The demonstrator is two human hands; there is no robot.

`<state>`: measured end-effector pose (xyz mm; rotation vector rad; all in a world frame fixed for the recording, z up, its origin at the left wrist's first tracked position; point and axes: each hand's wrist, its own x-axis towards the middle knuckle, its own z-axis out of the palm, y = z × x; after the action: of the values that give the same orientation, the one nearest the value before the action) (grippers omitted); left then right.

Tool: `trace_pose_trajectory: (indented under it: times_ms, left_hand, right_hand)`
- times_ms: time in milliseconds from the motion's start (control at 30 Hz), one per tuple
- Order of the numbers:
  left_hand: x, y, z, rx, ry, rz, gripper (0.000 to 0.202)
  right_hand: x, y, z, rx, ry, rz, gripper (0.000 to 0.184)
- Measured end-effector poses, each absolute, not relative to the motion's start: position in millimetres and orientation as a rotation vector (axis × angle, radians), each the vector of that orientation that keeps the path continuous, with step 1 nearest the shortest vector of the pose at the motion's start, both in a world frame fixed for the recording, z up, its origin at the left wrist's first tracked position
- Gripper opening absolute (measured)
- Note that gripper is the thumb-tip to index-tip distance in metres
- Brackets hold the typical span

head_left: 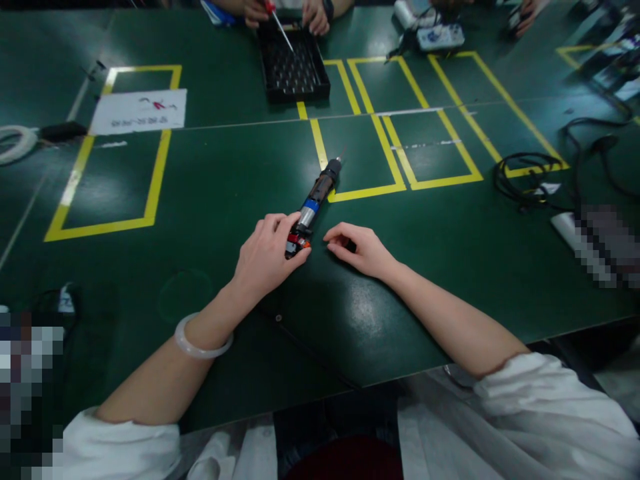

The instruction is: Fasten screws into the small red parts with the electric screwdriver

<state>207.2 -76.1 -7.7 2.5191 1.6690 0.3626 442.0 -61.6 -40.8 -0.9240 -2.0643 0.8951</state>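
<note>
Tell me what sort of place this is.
Probably a factory assembly line or workshop bench: a green table marked with yellow tape outlines, a black parts tray where another person holds a screwdriver, and a cylindrical tool under the left hand.

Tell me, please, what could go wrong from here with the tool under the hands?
1. The left hand grips the round tool only at its near end, so the far end could swing or roll on the table.
2. The right hand seems to pinch a small dark part. If dropped, it may be hard to spot on the dark surface.
3. A thin cable runs between the forearms and could snag.
</note>
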Motion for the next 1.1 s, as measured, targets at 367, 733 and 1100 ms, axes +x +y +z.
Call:
trace_pose_trajectory:
  times_ms: [367, 733, 1100]
  left_hand:
    - [126.8, -32.7, -4.3, 2.203, 2.139, 0.310, 0.065]
    - [30.6, -23.6, -6.5, 1.805, 2.501, 0.382, 0.081]
    - [30.1, -27.1, -8.3, 1.759, 2.553, 0.583, 0.058]
  right_hand:
    - [444.0, -60.3, -41.1, -0.954, -2.023, 0.932, 0.011]
    - [443.4, -59.9, -41.4, -0.959, -2.031, 0.923, 0.011]
    - [443.9, -60.3, -41.1, -0.962, -2.048, 0.914, 0.013]
